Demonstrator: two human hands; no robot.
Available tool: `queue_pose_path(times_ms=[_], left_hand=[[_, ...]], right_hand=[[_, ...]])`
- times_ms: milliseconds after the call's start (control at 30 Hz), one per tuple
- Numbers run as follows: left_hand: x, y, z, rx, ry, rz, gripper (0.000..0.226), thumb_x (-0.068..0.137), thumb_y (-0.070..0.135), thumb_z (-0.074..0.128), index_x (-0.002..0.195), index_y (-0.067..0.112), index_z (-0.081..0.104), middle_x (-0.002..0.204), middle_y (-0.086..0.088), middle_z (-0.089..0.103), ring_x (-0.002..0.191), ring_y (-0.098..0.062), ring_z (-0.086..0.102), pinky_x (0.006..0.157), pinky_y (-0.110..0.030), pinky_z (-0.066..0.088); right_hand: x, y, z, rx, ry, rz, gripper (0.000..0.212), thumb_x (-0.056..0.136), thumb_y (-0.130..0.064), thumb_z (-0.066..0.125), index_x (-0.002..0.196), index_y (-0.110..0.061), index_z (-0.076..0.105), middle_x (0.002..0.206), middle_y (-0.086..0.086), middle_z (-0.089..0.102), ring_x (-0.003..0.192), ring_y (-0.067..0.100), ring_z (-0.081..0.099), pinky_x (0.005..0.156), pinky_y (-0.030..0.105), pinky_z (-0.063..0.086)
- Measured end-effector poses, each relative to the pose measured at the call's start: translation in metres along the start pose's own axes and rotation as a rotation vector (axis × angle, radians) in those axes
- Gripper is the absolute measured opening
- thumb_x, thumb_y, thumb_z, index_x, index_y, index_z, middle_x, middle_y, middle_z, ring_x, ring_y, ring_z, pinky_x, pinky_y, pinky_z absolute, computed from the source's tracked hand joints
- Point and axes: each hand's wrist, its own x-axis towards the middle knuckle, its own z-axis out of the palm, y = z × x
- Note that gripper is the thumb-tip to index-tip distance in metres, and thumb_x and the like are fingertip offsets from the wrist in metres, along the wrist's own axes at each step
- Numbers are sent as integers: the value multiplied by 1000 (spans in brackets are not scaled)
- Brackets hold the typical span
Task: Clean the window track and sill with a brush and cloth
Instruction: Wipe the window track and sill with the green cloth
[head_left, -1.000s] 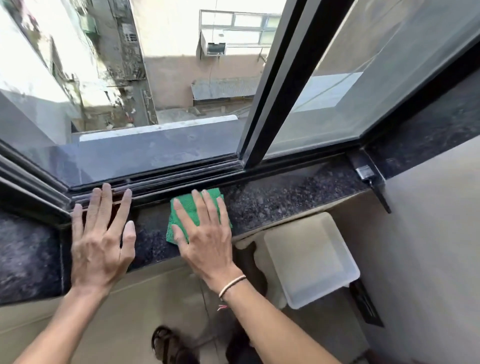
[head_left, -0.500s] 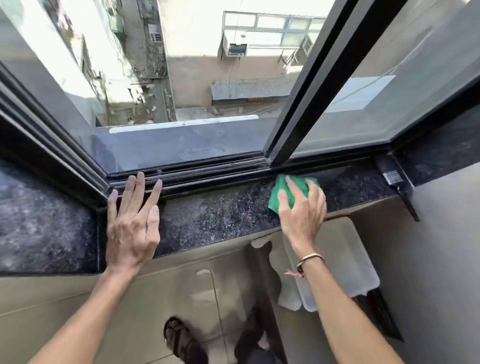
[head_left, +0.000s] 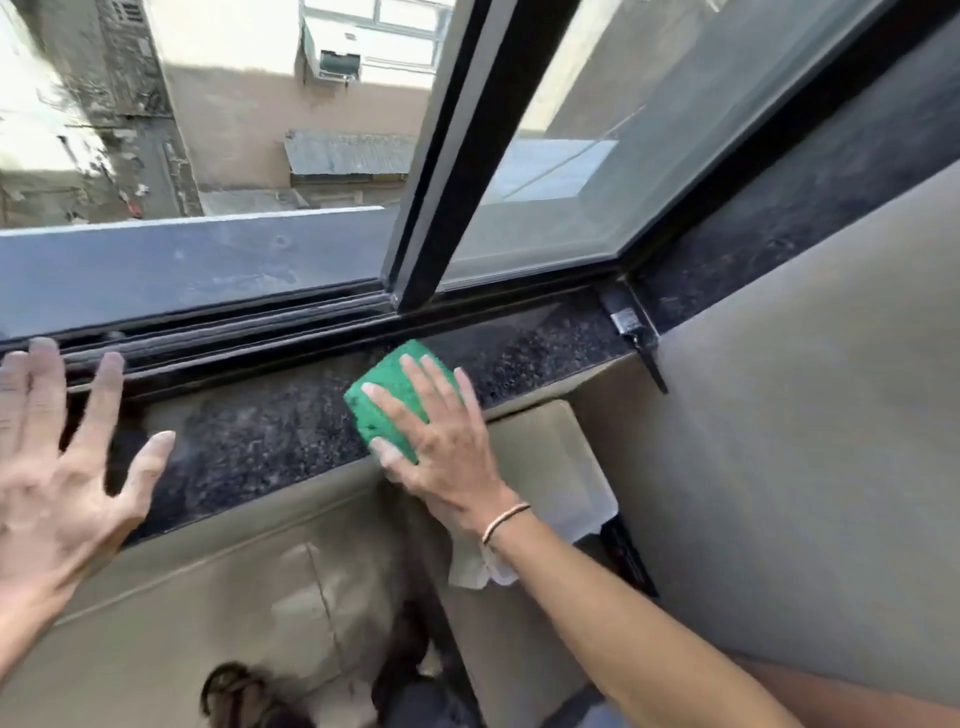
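Note:
A green cloth (head_left: 387, 387) lies flat on the dark speckled stone sill (head_left: 270, 436), just right of its middle. My right hand (head_left: 441, 441) presses down on the cloth with the fingers spread over it. My left hand (head_left: 57, 457) is at the left end of the sill, fingers spread wide, blurred, holding nothing. The black window track (head_left: 234, 343) runs along the back of the sill under the dark sliding frame (head_left: 452, 156). No brush is in view.
A white plastic tub (head_left: 561, 467) stands below the sill under my right forearm. A black metal bracket (head_left: 631, 327) sits at the sill's right corner against the beige wall (head_left: 805, 415). My sandalled foot (head_left: 234, 691) shows on the tiled floor.
My right hand slid the green cloth rightward along the sill, then back a little toward the front edge. My left hand has come up, nearer the camera and blurred. The view shifted right.

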Motion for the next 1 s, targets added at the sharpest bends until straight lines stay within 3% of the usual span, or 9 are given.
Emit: queue_pose_path(times_ms=[100,200,367,600,667,733,800,867,1000], left_hand=[[3,-1,11,19,-59,-14,90,91,67,41,169,28,15,179,-6,-7,166,-32,-7,129,-69,18],[-4,11,-5,79,44,12,85,94,70,34,168,33,17,180,-5,-3,166,-29,-4,127,-71,19],[-7,38,-29,156,128,72,77,102,68,28,167,28,23,179,-11,7,166,-27,7,132,-56,1],[-2,52,-54,112,130,63,73,102,60,31,164,21,35,176,-19,19,164,-33,19,132,-58,4],[-5,52,-53,99,79,29,74,102,59,32,163,18,38,175,-20,21,163,-35,20,132,-61,5],[-14,48,-49,63,32,-22,74,101,58,32,161,16,41,174,-20,23,163,-35,20,131,-64,6],[-20,58,-52,-34,26,0,75,100,56,32,159,12,43,174,-20,23,163,-34,19,131,-64,7],[-17,86,-58,-159,28,63,74,100,53,33,158,7,45,173,-20,25,163,-35,19,132,-60,11],[-5,173,-65,-483,-105,89,73,99,53,36,154,7,48,163,-15,45,151,-28,42,123,-32,29]], right_hand=[[12,99,-28,-51,-93,292,60,98,-49,53,155,-38,38,170,9,27,159,28,20,127,56,20],[40,151,-37,-41,-77,549,60,100,-42,55,156,-29,38,170,11,25,159,29,17,128,51,18],[58,109,-18,-4,104,776,59,95,-45,58,149,-25,49,165,9,36,156,29,25,124,51,23],[12,-25,-23,66,-10,220,92,74,-80,54,153,-36,37,168,10,28,157,32,20,124,53,21],[0,-26,-20,46,-144,103,108,67,-74,64,159,-37,23,171,11,17,159,33,12,126,56,19],[-1,-24,-19,-2,-270,38,117,64,-49,80,161,-36,15,172,14,14,159,35,10,127,55,19],[2,-31,-31,-9,-271,82,112,65,-23,85,159,-33,26,168,16,25,156,36,22,124,53,28],[5,-39,-43,88,-189,149,91,69,-11,78,151,-31,46,157,13,42,146,33,40,116,49,39],[-17,-22,-71,683,-53,315,58,71,-3,64,125,-24,71,125,1,69,111,22,68,96,33,53]])
